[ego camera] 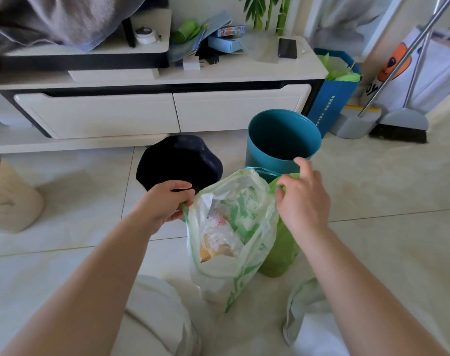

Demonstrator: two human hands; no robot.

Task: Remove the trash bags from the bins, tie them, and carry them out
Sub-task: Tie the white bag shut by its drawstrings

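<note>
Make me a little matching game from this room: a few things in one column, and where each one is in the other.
Things:
1. trash bag
2. teal bin
3. black phone
4. broom

Places:
A. on top of the white cabinet
B. far right, by the dustpan
C. held open between the left hand and right hand
D. on the floor, unlined, behind the bag

Pairs: 1-C, 2-D, 3-A, 4-B
</note>
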